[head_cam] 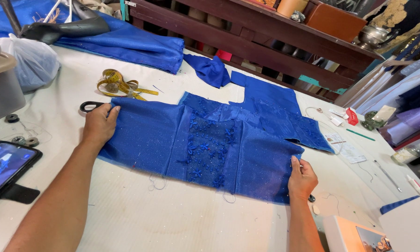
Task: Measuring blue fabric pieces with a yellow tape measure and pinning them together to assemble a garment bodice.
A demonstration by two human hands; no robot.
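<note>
A blue glittery garment piece (210, 144) with a beaded flower panel down its middle lies spread flat on the white table (172, 219). My left hand (99, 125) rests palm down on the cloth's left edge, fingers together. My right hand (302, 177) pinches the cloth's right lower corner between thumb and fingers. A black scissor handle (89, 106) pokes out from under the cloth just beyond my left hand. Loose threads trail from the near hem.
A yellow tape measure (119, 85) lies behind the cloth. More blue fabric (126, 42) is piled at the back. A phone (5, 163) and bobbins (26, 140) sit at left, a sewing machine (359, 233) at lower right, and small tools and pens at right.
</note>
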